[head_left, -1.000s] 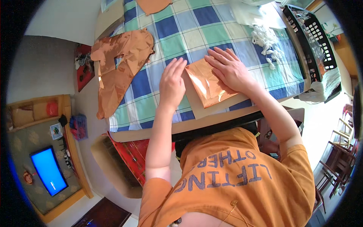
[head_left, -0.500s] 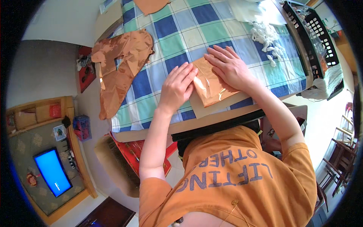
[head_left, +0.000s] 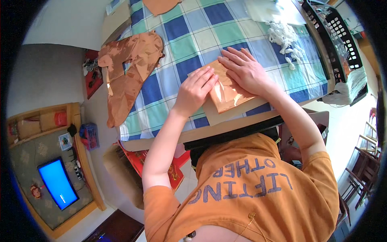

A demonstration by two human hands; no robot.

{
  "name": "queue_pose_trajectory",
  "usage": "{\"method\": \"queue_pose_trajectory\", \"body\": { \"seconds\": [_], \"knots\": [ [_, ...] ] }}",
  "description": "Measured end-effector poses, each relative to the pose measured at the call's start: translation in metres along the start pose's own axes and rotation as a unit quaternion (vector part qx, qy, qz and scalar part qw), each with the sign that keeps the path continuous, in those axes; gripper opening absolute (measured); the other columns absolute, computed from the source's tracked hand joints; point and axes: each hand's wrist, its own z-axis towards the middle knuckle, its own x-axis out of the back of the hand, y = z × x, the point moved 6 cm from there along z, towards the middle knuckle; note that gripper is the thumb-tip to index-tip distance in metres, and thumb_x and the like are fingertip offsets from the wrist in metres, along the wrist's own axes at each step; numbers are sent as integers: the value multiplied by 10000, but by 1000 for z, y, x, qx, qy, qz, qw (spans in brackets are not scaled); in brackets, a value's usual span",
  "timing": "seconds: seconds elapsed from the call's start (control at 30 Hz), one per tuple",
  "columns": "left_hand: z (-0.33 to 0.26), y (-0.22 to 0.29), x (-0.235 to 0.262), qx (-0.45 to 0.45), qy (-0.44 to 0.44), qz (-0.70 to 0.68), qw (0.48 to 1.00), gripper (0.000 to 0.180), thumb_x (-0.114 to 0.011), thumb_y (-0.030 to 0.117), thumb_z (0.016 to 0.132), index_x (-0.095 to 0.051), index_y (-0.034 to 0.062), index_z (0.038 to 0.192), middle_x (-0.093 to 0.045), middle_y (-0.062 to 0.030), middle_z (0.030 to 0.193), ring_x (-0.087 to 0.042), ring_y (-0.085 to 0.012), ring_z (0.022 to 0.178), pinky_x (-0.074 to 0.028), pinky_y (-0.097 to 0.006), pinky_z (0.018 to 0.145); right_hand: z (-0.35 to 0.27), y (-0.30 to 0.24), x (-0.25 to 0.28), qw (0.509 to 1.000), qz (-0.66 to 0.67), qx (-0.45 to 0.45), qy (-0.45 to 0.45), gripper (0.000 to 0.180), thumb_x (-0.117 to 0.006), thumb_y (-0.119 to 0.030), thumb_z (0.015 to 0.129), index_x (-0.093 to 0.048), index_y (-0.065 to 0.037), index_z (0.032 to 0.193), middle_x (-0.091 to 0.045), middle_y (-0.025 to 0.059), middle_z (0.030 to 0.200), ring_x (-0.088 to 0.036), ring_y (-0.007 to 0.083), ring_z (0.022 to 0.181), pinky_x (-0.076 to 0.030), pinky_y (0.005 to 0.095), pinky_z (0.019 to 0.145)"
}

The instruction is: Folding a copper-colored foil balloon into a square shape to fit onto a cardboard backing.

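Observation:
A folded copper-coloured foil balloon (head_left: 229, 97) lies flat near the table's front edge, on a piece of cardboard (head_left: 213, 116) that shows below and left of it. My left hand (head_left: 196, 89) rests palm down over its left edge, fingers stretched out. Flat on its upper right part lies my right hand (head_left: 249, 76), its fingers extended and slightly apart. Neither hand is wrapped around anything. Farther left, an unfolded, uninflated foil balloon (head_left: 133, 76) of the same colour, with a small opening in it, hangs partly over the table's left edge.
A checked cloth (head_left: 181, 48) covers the table. White cord (head_left: 282, 36) is heaped at the right, near clear plastic sheets (head_left: 274, 12). A black basket (head_left: 342, 36) stands along the right edge. Another copper foil piece (head_left: 161, 5) lies at the far side, beside a cardboard box (head_left: 116, 24).
My left hand has slid a little to the right, farther over the folded foil balloon. My right hand has stayed nearly in place.

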Motion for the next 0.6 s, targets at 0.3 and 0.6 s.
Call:
{"method": "queue_pose_trajectory", "body": {
  "seconds": [0.3, 0.6],
  "knots": [
    [9, -26, 4, 147, 64, -188, 969, 248, -664, 53, 805, -713, 24, 1047, -726, -122, 1012, -703, -272, 986, -557, -335, 861, -33, 46, 37, 854, 365, -290, 232, 358, -496, 14, 941, -584, -43, 1283, -568, 142, 1338, -511, 263, 1288, -383, 379, 1078],
    [13, -108, -21, 459, 67, -509, 725, 208, -680, 80, 913, -680, -95, 1025, -712, -69, 918, -645, -115, 748, -540, -292, 677, -46, -12, 22, 998, 30, -39, -27, 466, -622, -199, 898, -556, -163, 1358, -428, 120, 1496, -357, 334, 1409, -247, 519, 1173]
  ]
}}
